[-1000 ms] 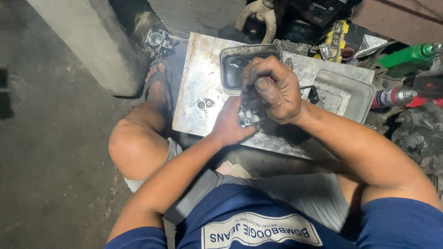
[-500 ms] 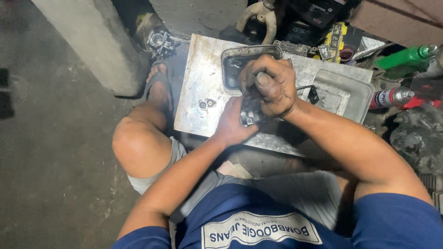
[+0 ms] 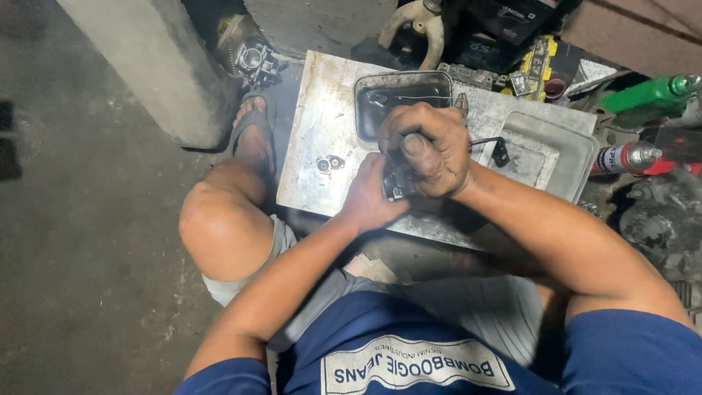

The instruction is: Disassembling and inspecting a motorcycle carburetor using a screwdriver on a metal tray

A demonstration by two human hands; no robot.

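Carburettor-like metal part, small, dark and greasy, sits between both hands over the near middle of a scuffed metal sheet that serves as a work surface on the floor; only a sliver of it shows in the head view, so its exact kind is a judgement. The left hand cups it from below and the side, fingers wrapped against it, while the right hand is closed in a fist over its top, thumb pressing down, seemingly clamped on the part or on a tool hidden inside the grip; which, I cannot tell. Both hands look oily, so the likeliest trouble is a slip: a hard push or twist could skid the fist onto the sheet's edge or drop the part. Just beside the left hand, two small round fittings lie loose on the sheet and could be knocked off and lost on the dark concrete. Behind the hands stands a dark rectangular tray, seemingly holding liquid, which a jolt might spill; a pale tray lies to the right, with a red-and-white spray can and a green bottle near it. A sandalled foot rests just beside the sheet's left edge, within reach of anything that falls.
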